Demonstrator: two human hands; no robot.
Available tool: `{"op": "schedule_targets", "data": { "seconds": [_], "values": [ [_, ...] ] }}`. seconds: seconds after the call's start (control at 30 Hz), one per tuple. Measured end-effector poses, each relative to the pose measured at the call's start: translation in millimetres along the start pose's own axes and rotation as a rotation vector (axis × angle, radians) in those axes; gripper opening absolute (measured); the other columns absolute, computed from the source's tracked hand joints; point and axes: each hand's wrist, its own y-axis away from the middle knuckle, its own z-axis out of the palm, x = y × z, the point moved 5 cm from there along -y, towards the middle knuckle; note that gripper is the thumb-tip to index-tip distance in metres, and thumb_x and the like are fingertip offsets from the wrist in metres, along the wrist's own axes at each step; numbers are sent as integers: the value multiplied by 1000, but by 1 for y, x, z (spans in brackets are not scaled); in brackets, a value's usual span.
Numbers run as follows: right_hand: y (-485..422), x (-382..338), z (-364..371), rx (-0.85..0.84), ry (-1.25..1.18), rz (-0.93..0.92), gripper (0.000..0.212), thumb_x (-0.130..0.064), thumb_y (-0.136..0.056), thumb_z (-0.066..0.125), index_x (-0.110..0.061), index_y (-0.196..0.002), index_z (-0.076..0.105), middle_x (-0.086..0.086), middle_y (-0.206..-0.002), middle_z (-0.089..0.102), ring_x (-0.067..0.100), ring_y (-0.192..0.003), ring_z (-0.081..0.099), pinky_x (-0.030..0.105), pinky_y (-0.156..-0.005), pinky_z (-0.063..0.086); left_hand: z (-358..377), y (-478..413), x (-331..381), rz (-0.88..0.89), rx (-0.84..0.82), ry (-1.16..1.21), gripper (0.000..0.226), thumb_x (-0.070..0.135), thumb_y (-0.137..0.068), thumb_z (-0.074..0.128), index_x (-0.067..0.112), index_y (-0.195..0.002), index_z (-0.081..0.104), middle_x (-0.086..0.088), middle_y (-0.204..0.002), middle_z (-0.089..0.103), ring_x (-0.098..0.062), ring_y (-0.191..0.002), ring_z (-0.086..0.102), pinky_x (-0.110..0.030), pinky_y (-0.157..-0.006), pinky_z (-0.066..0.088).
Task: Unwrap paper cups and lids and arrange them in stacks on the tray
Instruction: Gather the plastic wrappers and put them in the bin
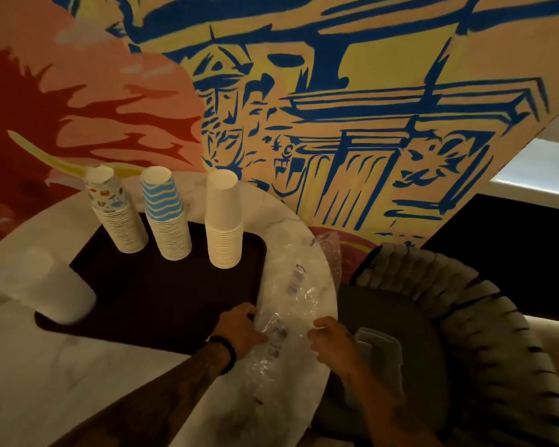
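A crumpled clear plastic wrapper, glossy and printed with small dark marks, is seen lying along the right rim of the table in the lower middle of the frame. Its left side is pinched by the left hand, with curled fingers and thumb, and its right edge is gripped by the right hand, whose fingers are curled as well. A dark beaded bracelet is worn on the left wrist. Just left of the wrapper a dark, matte, round-cornered tray is set. Three upside-down stacks of ridged paper cups stand along its far edge: a speckled multicoloured stack, a blue wavy-striped stack and a plain white stack. A pale, blurred cylinder is laid across the tray's left end; its material cannot be told. The tray is carried by a round, white, marble-veined table. At the lower right a chair with a curved, ribbed back is seen, and a translucent lidded container is set on its seat. The upper frame is filled by a wall mural painted in blue, yellow, pink and red.
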Motion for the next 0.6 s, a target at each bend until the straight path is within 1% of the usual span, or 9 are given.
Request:
{"op": "schedule_targets", "data": {
  "seconds": [0.07,0.1,0.2,0.23,0.27,0.33,0.4,0.53,0.6],
  "values": [
    [-7,6,3,-7,-6,-1,29,-33,-83,64,-36,-111,56,6,-119,62,25,-107,63,48,-95,56,-3,-2,0,-8,18,-1,41,18,-77,82,19,-115,65,-1,-107,69,-13,-88,64,-15,-63,47],
    [-13,11,4,-12,-14,0,31,-34,-83,64,-35,-112,57,6,-118,63,24,-105,64,48,-94,56,-7,-3,0,-3,29,-1,36,17,-78,79,20,-112,68,0,-106,70,-14,-90,65,-16,-64,47],
    [-14,11,4,-1,-58,5,40,-47,-78,62,-34,-115,58,4,-118,63,23,-104,65,48,-95,56,-22,-5,5,65,40,88,22,13,-83,75,19,-104,73,4,-95,72,-11,-89,68,-14,-68,49],
    [-3,1,2,10,-81,2,40,-50,-82,63,-31,-117,58,3,-118,63,22,-103,66,47,-94,56,-28,-3,9,96,41,123,20,14,-84,76,18,-104,74,6,-92,73,-10,-87,69,-15,-70,51],
    [5,-8,1,20,-119,-8,38,-49,-88,64,-27,-118,59,3,-117,63,22,-100,67,44,-93,57,-34,0,13,130,45,161,19,14,-84,77,18,-102,75,6,-90,74,-9,-86,70,-18,-74,54],
    [17,-22,-1,11,-230,-35,32,-42,-97,61,-18,-118,60,5,-113,65,21,-95,69,37,-85,59,-47,7,23,188,48,263,16,12,-84,77,18,-99,76,3,-86,76,-13,-84,72,-29,-82,59],
    [24,-33,-4,-17,-345,-52,34,-39,-99,61,-11,-118,61,9,-110,66,25,-95,70,33,-80,58,-58,19,33,207,42,388,15,8,-86,75,17,-97,75,-2,-86,77,-18,-85,73,-34,-84,60],
    [41,-50,-4,-159,-568,-3,43,-46,-97,59,-8,-119,60,16,-113,69,29,-102,70,33,-81,59,-71,40,46,188,4,635,23,0,-84,73,12,-104,74,-12,-97,76,-30,-97,72,-45,-90,58],
    [52,-55,-3,-239,-659,8,45,-48,-97,60,-9,-119,60,16,-113,71,29,-103,69,37,-87,57,-73,52,49,168,-31,756,24,-3,-86,70,7,-107,72,-15,-100,75,-31,-98,72,-46,-88,58]
  ]
}}
